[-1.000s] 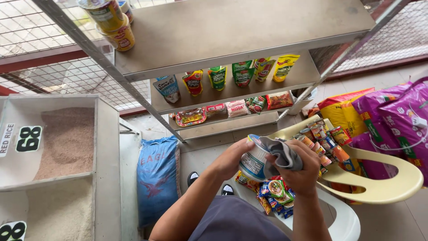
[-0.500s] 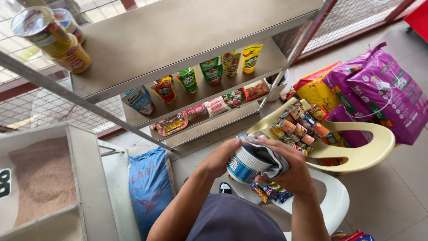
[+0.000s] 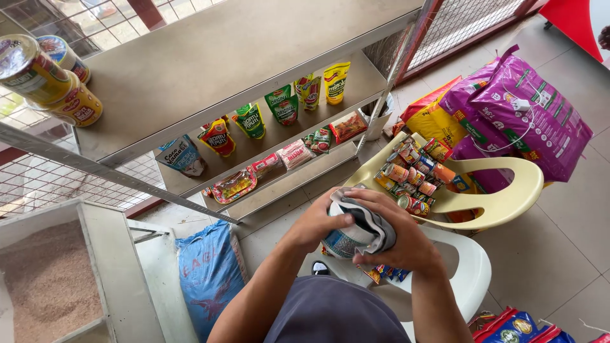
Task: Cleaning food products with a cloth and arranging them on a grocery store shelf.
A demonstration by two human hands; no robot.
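My left hand (image 3: 316, 223) grips a tin can (image 3: 344, 241) from the left side, in front of my chest. My right hand (image 3: 399, 236) presses a grey cloth (image 3: 370, 223) over the top and right side of the same can. Both hands are above a white plastic chair (image 3: 471, 274) that carries small colourful packets (image 3: 385, 274). A cream plastic chair (image 3: 508, 197) just beyond holds several tin cans (image 3: 412, 173).
A grey metal shelf unit (image 3: 210, 70) stands ahead, with stacked cans (image 3: 47, 79) on top left and sauce pouches (image 3: 251, 121) below. Purple and yellow sacks (image 3: 515, 108) lie at right, a blue sack (image 3: 206, 273) and a bin of grain (image 3: 44, 286) at left.
The view has tilted down and to the right. My hands have turned the can a little, and the cloth now covers more of its top.
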